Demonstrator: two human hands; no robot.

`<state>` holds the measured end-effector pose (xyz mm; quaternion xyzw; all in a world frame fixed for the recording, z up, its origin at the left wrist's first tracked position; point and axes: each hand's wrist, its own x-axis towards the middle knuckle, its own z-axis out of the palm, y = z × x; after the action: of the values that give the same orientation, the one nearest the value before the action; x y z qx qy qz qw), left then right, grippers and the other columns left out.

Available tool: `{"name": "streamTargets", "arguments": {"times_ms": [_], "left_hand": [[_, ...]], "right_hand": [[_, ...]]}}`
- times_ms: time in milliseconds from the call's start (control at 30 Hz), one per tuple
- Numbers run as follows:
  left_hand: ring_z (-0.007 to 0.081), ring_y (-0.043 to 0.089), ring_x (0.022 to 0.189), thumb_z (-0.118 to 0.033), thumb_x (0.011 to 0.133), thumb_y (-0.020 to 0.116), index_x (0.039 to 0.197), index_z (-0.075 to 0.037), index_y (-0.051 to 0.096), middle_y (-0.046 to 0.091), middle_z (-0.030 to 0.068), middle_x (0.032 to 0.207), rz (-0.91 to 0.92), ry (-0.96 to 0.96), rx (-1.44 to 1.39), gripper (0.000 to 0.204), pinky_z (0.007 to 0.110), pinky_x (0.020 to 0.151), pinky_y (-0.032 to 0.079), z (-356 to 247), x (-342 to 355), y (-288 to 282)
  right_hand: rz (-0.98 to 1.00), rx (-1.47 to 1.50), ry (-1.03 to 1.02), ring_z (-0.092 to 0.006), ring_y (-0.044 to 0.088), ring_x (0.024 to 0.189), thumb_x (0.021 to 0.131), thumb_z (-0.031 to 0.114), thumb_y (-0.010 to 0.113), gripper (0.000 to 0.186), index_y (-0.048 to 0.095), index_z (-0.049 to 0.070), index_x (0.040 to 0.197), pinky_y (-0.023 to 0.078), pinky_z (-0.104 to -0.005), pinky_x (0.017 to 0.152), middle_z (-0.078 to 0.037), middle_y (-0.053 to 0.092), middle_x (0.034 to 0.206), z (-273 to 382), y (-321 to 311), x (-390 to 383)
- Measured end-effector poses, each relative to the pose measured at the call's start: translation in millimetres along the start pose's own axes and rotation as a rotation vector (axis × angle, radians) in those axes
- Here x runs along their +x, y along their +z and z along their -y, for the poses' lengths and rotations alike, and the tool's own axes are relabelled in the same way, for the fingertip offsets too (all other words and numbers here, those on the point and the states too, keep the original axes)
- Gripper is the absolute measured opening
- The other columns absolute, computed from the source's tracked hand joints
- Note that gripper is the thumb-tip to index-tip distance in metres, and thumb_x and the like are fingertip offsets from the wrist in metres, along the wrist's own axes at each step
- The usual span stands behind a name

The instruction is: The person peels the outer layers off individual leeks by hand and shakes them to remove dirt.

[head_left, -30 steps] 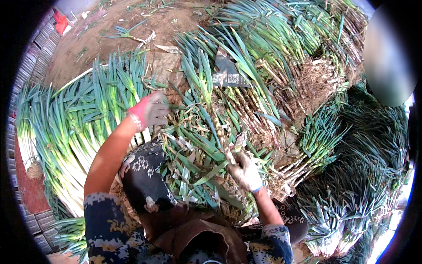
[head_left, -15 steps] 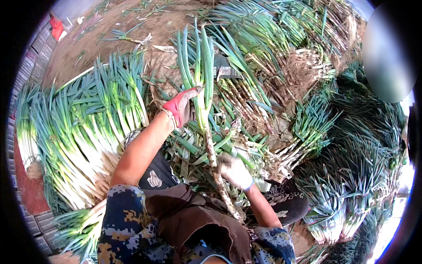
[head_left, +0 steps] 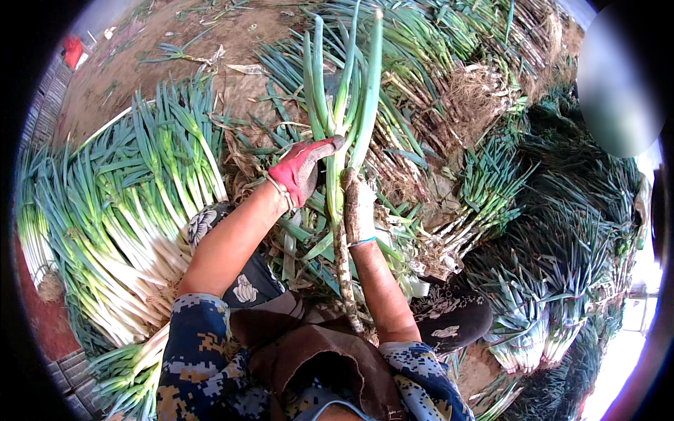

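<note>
My left hand (head_left: 302, 170), in a red glove with a dark palm, is closed around a large green onion (head_left: 340, 245) just below where its leaves fan out. The stalk hangs upright in front of me, its lower part coated in brown, dirty skin and its end at my brown apron (head_left: 316, 344). My right hand (head_left: 360, 205), in a soiled white glove, lies along the right side of the stalk. Its fingertips are closed at the base of the rightmost leaf; the fingers are partly hidden. Peeled leaves and skins (head_left: 298, 245) are heaped below both hands.
Cleaned green onions (head_left: 133, 231) with white stems lie in rows at the left. Unpeeled, rooty ones (head_left: 463, 105) are piled far right, with a smaller bunch (head_left: 484, 196) nearer. Dark green bundles (head_left: 562, 238) stack at the right. Bare soil (head_left: 175, 42) shows far left.
My right hand has moved up from the lower stalk to the leaf base. The onion has shifted slightly right and stands straighter; my left hand keeps its hold.
</note>
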<state>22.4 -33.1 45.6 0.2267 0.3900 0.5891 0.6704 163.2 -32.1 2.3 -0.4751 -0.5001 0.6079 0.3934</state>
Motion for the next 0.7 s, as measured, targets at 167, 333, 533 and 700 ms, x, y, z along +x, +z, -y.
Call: {"name": "streamTargets", "arguments": {"times_ms": [167,333,533,700], "left_hand": [[0.0216,0.062,0.093,-0.031,0.089,0.063,0.120,-0.006,0.055,0.061,0.0068,0.096,0.082,-0.099,-0.173,0.040,0.042,0.085,0.052,-7.5,3.9,3.8],[0.0188,0.059,0.071,-0.045,0.095,0.048,0.116,-0.006,0.056,0.059,0.0040,0.079,0.143,-0.093,-0.347,0.044,0.043,0.076,0.053,-20.4,-5.6,4.3],[0.0141,0.043,0.058,-0.062,0.091,0.039,0.130,-0.004,0.049,0.049,-0.0019,0.065,0.443,-0.051,-0.523,0.070,0.032,0.055,0.037,-32.6,8.0,0.6],[0.0105,0.037,0.054,-0.057,0.092,0.033,0.128,-0.004,0.053,0.046,-0.0015,0.067,0.564,-0.032,-0.640,0.067,0.029,0.052,0.035,-40.8,13.6,-2.7]], "right_hand": [[0.037,0.222,0.280,-0.0139,0.055,0.067,0.093,0.028,0.053,0.030,0.063,0.001,0.097,0.045,-0.0288,0.061,-0.003,0.059,0.076,-115.8,-36.2,20.6],[0.145,-0.137,0.324,-0.0108,0.046,0.051,0.091,0.025,0.056,0.023,0.059,0.005,0.100,0.035,-0.0276,0.044,0.001,0.051,0.062,-65.5,-64.4,-65.0],[0.198,-1.339,0.249,-0.0364,0.064,0.089,0.077,0.040,0.069,0.058,0.055,0.002,0.118,0.051,-0.0443,0.078,-0.023,0.066,0.097,-59.2,-147.5,-86.0],[0.105,-1.005,-0.199,-0.0296,0.064,0.094,0.079,0.036,0.069,0.062,0.049,0.003,0.127,0.052,-0.0398,0.080,-0.019,0.063,0.105,-4.3,-105.6,-59.2]]}}
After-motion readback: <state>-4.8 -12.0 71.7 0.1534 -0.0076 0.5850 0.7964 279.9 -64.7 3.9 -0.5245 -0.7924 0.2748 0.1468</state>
